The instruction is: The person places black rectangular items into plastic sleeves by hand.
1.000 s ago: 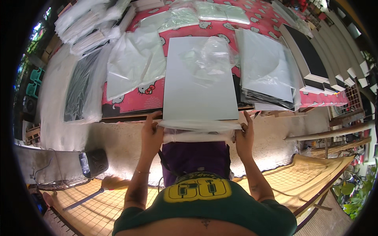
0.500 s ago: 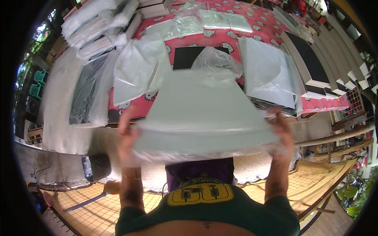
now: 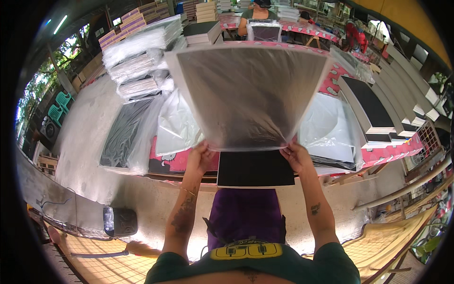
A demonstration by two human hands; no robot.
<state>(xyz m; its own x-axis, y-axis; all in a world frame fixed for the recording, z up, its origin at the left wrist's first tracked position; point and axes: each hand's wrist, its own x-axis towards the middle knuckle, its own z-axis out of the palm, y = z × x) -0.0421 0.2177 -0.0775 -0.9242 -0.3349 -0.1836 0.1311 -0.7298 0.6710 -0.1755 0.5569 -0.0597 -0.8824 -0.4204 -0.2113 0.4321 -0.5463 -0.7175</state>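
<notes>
Between my two hands a large flat black panel in a clear plastic bag (image 3: pixel 250 94) stands tilted up, its pale margins showing along the sides. My left hand (image 3: pixel 201 157) pinches its near left corner, and my right hand (image 3: pixel 295 156) grips the near right corner. Beneath it a bare black panel (image 3: pixel 255 169) lies at the table's front edge, partly hidden by the raised one. White sheets in crumpled plastic (image 3: pixel 175 125) lie left of my left hand. To the right of my right hand is a pile of white sheets in plastic (image 3: pixel 326 128).
Plastic-wrapped stacks (image 3: pixel 139 57) and a wrapped dark panel (image 3: pixel 125 135) stand at left. Thick black-topped stacks (image 3: pixel 369 102) line the right side of the pink patterned table (image 3: pixel 397 151). Another person (image 3: pixel 257 16) is at a far table. A black bin (image 3: pixel 120 221) is on the floor.
The bagged panel, pale side up and low before me, has been raised and tipped away so its dark face shows. My hands moved forward and closer together. The view has lifted.
</notes>
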